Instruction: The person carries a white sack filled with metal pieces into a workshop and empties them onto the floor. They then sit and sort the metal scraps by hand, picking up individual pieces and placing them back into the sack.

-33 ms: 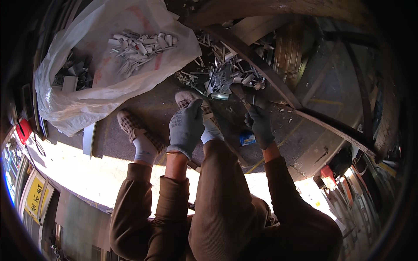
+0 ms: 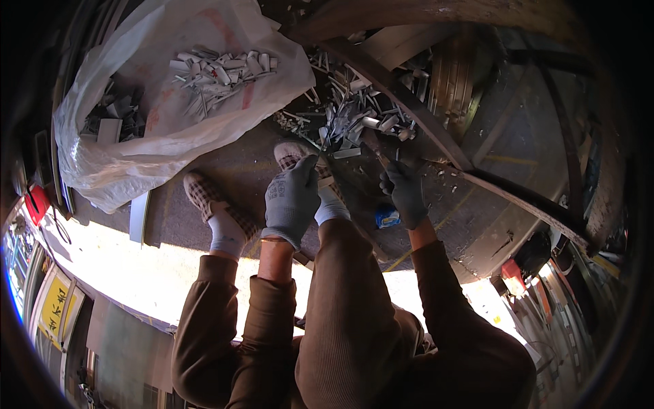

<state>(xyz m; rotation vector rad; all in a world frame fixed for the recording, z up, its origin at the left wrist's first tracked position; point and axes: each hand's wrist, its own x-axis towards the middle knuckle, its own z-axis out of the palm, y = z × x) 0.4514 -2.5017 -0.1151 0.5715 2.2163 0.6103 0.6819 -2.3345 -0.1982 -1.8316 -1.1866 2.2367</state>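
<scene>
My left hand (image 2: 291, 204), in a grey knit glove, is closed above my right slipper (image 2: 293, 151). A thin strip seems to run forward from its fingers toward a pile of cut metal scraps (image 2: 354, 112), but what it holds is unclear. My right hand (image 2: 406, 194), in a darker-looking grey glove, is closed around a tool with a narrow brownish shaft (image 2: 381, 155). The tool points forward and left at the pile's near edge; its far end is dark and hard to make out. A pale flat piece (image 2: 347, 153) lies between the hands, at that edge.
A large translucent plastic sack (image 2: 170, 146) with several offcuts spreads at the front left. A rusty metal beam (image 2: 422, 123) slants across the right, meeting another bar (image 2: 524, 198). A small blue packet (image 2: 387, 218) lies beside my right hand. My left slipper (image 2: 204, 198) stands below the sack.
My right hand and its tool have shifted slightly up and left. The dark thin line ahead of my left hand no longer shows, and the flat piece has turned from greenish to pale.
</scene>
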